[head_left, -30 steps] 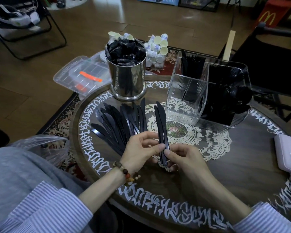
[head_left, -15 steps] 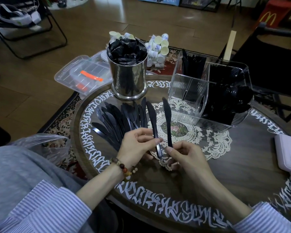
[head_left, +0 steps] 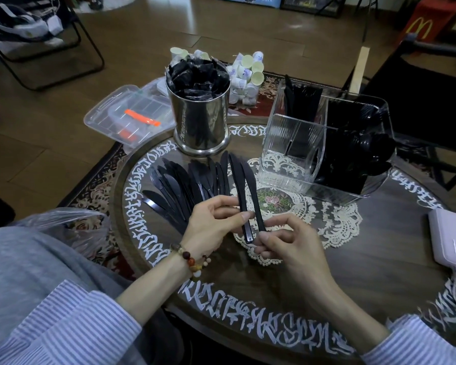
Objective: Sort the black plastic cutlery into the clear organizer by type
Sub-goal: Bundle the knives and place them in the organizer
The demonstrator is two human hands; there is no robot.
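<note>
Knives, black plastic, two in hand: one knife (head_left: 240, 185) pinched at its handle between thumb and fingers of the left hand (head_left: 213, 224), blade pointing away; a second knife (head_left: 252, 192) just beside it, its handle end gripped by the curled fingers of the right hand (head_left: 290, 245). Both held above the lace doily (head_left: 334, 219), handles nearly touching, blades slightly spread. Loose pile of knives (head_left: 184, 183), same type, fanned on the table to the left of the held pair. Clear organizer (head_left: 287, 143), ribbed walls, standing on the table beyond the hands; near left compartment appears to hold no cutlery, rear left compartment holds upright black cutlery (head_left: 302, 101), type unclear, right side packed with black spoons (head_left: 363, 151). Steel canister (head_left: 200, 119), filled with black wrapped packets, behind the pile. Round wooden table (head_left: 379, 264) with white script border. Beaded bracelet (head_left: 192, 262) on the left wrist; striped sleeves on both arms. Clear lidded box (head_left: 121, 114) with an orange item, off the table's left edge. Small creamer cups (head_left: 246, 75) beyond the canister. Pale pink case (head_left: 450, 238) at the right edge.
</note>
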